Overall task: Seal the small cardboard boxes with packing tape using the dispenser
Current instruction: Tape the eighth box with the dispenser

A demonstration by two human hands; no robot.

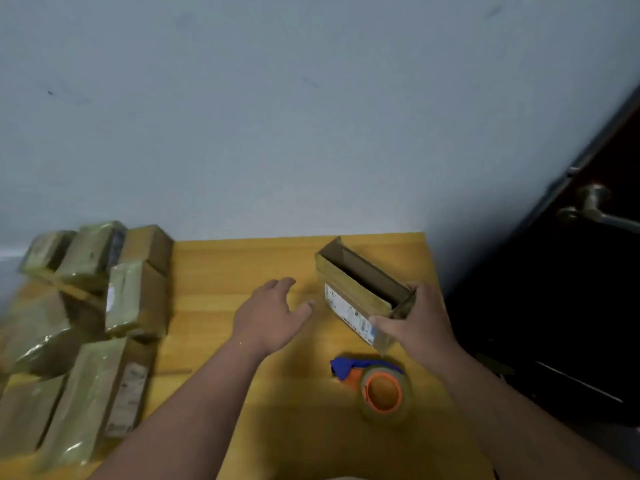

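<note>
Head view. An open cardboard box point(360, 292) stands on its long side on the yellow table point(242, 265), toward the table's far right corner, with its open top facing up. The right hand point(412, 323) grips the box's near end: the thumb lies across the labelled side face and the fingers point(420, 292) curl over the end rim. The left hand point(273, 313) hovers over the table just left of the box, palm down, fingers loosely spread and relaxed, holding nothing and clear of the box.

A white shipping label point(348, 315) is fixed to the box's side face; it carries dark printing and a barcode-like block, too blurred to read.

The tape dispenser point(372, 384), blue handle with an orange core and a clear tape roll, lies on the table near the box's near end, below the right hand and untouched.

A stack of taped boxes point(100, 306) occupies the table's left side; several carry white labels, illegible.
</note>
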